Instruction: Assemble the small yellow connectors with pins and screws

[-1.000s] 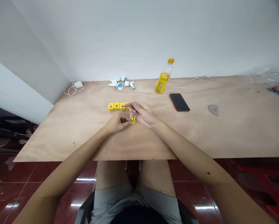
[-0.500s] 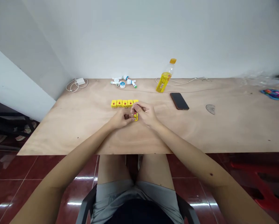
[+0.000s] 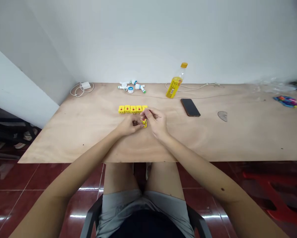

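Note:
My left hand (image 3: 130, 125) rests on the table with thumb and fingers pinched on a small yellow piece with red on it (image 3: 144, 123). Just above and to the right, my right hand (image 3: 156, 121) has its thumb and fingertips pressed together over that piece. Whatever may be between those fingertips is too small to make out. Beyond both hands stands a row of several yellow blocks (image 3: 133, 109), each with a red dot on top and short prongs at the near side. The right hand partly covers the row's right end.
White fittings with blue and green ends (image 3: 137, 87) lie near the wall. A tilted yellow-labelled bottle (image 3: 174, 86), black phone (image 3: 190, 107), and clear protractor (image 3: 223, 116) are to the right. A white charger and cable (image 3: 85, 86) lie far left; a colourful bundle (image 3: 286, 101) lies far right.
My right hand has shifted very slightly over the small yellow piece. My left hand keeps its pinch, and the view has turned a little; the other things stay put.

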A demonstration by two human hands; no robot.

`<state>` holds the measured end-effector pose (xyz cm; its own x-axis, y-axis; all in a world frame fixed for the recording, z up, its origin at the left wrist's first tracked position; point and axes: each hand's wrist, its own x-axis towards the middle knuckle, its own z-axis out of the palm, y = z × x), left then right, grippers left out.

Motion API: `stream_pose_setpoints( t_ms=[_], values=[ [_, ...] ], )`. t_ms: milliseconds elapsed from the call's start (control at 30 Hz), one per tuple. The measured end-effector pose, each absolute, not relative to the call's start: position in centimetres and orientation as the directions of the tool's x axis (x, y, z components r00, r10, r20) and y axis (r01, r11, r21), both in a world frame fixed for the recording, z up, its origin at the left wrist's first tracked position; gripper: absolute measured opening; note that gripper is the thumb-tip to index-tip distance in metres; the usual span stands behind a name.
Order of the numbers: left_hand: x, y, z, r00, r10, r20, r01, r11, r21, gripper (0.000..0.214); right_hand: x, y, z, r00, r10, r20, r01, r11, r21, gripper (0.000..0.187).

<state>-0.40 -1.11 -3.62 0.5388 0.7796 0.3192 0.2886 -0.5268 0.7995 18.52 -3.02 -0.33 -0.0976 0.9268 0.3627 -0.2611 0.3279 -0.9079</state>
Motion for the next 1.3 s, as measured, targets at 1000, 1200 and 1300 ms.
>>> stream_pose_setpoints(
  t_ms=[1000,1200,1300],
  values=[
    [-0.5,-1.3,-3.3,0.558,0.771,0.308,0.304,-0.535,0.788,0.022,17.5,-3.3,-0.4,0.095,0.945,0.312,-0.342,0.326,-0.881,0.047],
    [-0.4,-1.2,-3.3,0.544,0.776,0.319,0.318,-0.542,0.778,0.021,19.0,-0.6,1.5,-0.42,0.895,0.151,-0.39,-0.028,-0.92,0.057],
    [-0.4,-1.3,-3.1,0.548,0.777,0.309,0.313,-0.534,0.786,0.021,18.4,-1.6,0.3,-0.208,0.933,0.293,-0.335,0.213,-0.918,0.063]
  ],
)
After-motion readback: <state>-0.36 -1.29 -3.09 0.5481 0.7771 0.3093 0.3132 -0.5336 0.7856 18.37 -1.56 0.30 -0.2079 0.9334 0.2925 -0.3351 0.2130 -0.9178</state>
